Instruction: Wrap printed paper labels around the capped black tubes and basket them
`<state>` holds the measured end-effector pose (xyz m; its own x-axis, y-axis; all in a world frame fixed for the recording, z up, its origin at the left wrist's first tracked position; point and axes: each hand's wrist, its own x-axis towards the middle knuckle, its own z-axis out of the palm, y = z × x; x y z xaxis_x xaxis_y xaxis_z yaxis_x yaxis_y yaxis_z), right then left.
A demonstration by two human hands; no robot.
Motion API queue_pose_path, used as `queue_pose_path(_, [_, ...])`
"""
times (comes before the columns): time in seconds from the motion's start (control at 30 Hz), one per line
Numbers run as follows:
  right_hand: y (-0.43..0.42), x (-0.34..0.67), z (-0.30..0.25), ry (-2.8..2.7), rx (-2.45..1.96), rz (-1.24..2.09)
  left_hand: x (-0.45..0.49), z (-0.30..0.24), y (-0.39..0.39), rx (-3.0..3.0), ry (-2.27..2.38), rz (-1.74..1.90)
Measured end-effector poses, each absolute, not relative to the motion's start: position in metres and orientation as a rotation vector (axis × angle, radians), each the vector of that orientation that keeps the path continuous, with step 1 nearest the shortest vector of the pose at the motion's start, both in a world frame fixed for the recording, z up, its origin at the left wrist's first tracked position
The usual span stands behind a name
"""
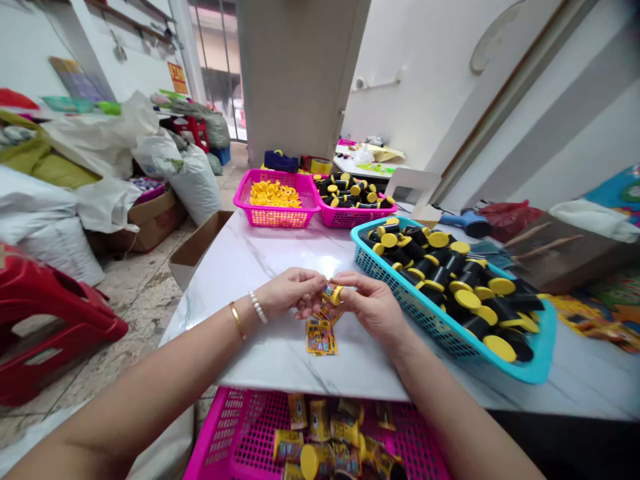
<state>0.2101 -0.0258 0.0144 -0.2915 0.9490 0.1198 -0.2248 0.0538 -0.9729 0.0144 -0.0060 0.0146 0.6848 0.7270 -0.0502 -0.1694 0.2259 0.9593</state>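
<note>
At the centre of the clock, above the bench [280, 248], my grip is closed with both hands on one small yellow-labelled tube [332, 293]. My right hand [375, 307], on the 3 o'clock side, pinches its yellow end between thumb and fingertips; my left hand [303, 290], on the 9 o'clock side, has thumb and forefinger pressed together at the other end, the remaining fingers curled beneath. Just below, at 6 o'clock, lie printed labels [321, 340], at least two, overlapping; I can't count the layers.

One white bead bracelet [259, 307] and one gold bangle [237, 321] circle my left wrist.

Four baskets stand around me. At 3 o'clock, one blue basket [546, 340] is heaped with black tubes [440, 277] with yellow caps, dozens, too jumbled to count exactly. At 12 o'clock, one pink basket [350, 218] carries more of the same; beside it at 11, another pink basket [277, 218] holds small yellow pieces [275, 193], beyond counting. At 6 o'clock, below the bench edge, a larger pink basket [213, 427] contains roughly a dozen labelled tubes [320, 421], some partly hidden.
</note>
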Motion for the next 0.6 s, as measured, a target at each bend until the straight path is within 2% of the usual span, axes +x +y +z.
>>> queue_pose_path(0.17, [-0.028,0.21,0.012,-1.279,-0.822,1.37,0.016,0.011,-0.003,1.17,0.509,0.734])
queue_pose_path(0.4, [-0.029,0.209,0.013,-1.538,-0.791,1.344,0.017,0.015,-0.006,1.168,0.63,0.743])
queue_pose_path(0.6, [-0.05,0.215,0.034,-1.671,-0.962,1.15,0.013,0.017,-0.004,1.39,0.849,0.709])
